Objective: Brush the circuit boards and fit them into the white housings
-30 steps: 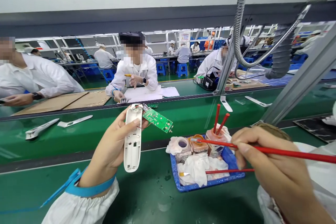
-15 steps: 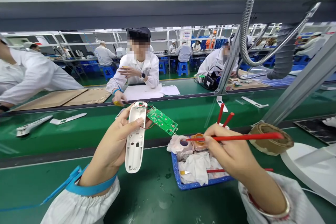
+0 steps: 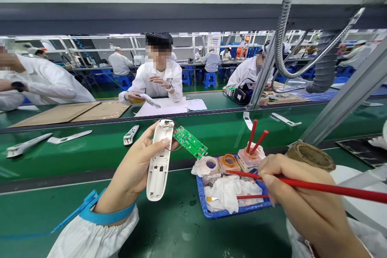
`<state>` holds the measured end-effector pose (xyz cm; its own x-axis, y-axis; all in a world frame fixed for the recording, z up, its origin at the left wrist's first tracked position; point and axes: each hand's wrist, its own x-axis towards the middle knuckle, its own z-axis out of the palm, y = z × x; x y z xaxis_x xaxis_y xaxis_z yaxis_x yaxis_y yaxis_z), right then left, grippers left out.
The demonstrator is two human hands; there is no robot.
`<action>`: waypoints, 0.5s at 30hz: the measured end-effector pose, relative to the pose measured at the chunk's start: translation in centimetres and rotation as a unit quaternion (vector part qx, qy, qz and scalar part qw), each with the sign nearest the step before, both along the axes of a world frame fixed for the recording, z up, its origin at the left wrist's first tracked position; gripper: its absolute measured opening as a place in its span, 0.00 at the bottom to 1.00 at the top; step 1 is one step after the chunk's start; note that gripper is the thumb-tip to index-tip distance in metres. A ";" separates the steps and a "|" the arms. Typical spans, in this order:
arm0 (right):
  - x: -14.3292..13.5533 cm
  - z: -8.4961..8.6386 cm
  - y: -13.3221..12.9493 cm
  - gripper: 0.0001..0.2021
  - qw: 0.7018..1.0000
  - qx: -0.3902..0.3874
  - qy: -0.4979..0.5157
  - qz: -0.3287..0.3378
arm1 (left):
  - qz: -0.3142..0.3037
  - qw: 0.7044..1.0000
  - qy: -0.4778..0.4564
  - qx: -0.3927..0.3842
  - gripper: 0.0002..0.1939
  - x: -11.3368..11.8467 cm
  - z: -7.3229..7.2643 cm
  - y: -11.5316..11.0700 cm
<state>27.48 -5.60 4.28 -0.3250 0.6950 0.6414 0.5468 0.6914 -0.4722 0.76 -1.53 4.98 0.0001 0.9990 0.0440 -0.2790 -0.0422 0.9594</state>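
Observation:
My left hand (image 3: 142, 157) grips a white plastic housing half (image 3: 159, 169), long and rounded, its hollow side facing me. A green circuit board (image 3: 190, 143) hangs off its upper end by thin wires, reaching over to the right. Pinched in my right hand (image 3: 305, 193) is a red-handled brush (image 3: 329, 187), its tip above the blue tray (image 3: 208, 213). In that tray lie white wipes (image 3: 225, 193), another red brush (image 3: 250, 197) lying flat, an orange-rimmed jar (image 3: 229, 162) and a container with red handles (image 3: 252, 139) standing up in it.
Several white housing parts (image 3: 69, 136) lie on the green conveyor belt (image 3: 102, 157) beyond my hands. A tape roll (image 3: 311, 155) and a white round base (image 3: 356, 189) stand at right. Overhead hangs a metal flexible hose (image 3: 281, 44). A co-worker (image 3: 159, 72) sits opposite.
My right hand has moved right and nearer with the brush, drawing its tip away from the white-wrapped ring. The belt parts have shifted left. The co-worker opposite now holds a white part.

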 end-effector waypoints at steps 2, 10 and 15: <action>0.1 0.1 -0.1 0.09 1.000 -0.003 0.008 -0.007 | -0.007 1.000 0.001 0.001 0.20 0.2 -0.1 0.0; 0.1 -0.1 0.0 0.11 0.999 -0.014 0.030 -0.016 | -0.044 0.999 0.002 -0.009 0.24 0.4 -0.5 -0.1; -0.5 0.5 -0.3 0.12 0.998 -0.037 0.036 -0.044 | -0.059 0.998 -0.007 -0.016 0.27 0.5 -0.8 -0.1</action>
<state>26.99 -5.94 4.74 -0.2152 0.7648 0.6073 0.5672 0.6041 -0.5598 1.22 -1.63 4.19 0.1167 0.9931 0.0125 -0.2940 0.0225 0.9555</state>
